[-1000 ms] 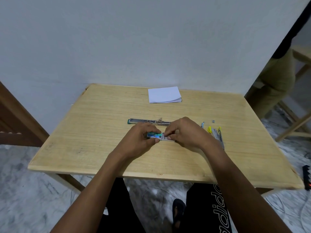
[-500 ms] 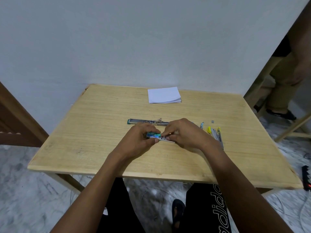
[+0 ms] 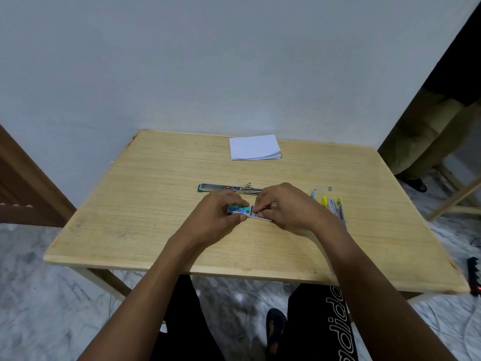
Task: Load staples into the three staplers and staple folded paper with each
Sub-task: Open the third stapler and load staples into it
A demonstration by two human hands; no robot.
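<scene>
Wood made up the table (image 3: 145, 230), which stood against a plain pale wall (image 3: 234, 61). Both hands met near the middle of it. The left hand (image 3: 221, 217) curled its fingers and thumb round a small green staple box (image 3: 237, 208). The right hand (image 3: 289, 207) pinched the little white tray (image 3: 260, 217) that stuck out of the box's right end. I think the step was getting staples out of the box, so loading had not begun. Just behind the hands, 1 open stapler (image 3: 221, 188) lay flat. More staplers (image 3: 334, 207), with yellow and blue bits, lay near the right wrist. Folded paper (image 3: 255, 147) sat at the far edge, well apart. Next, the fingers would need to lift out 1 thin strip gently, since it could snap, and lay it straight in the open stapler.
</scene>
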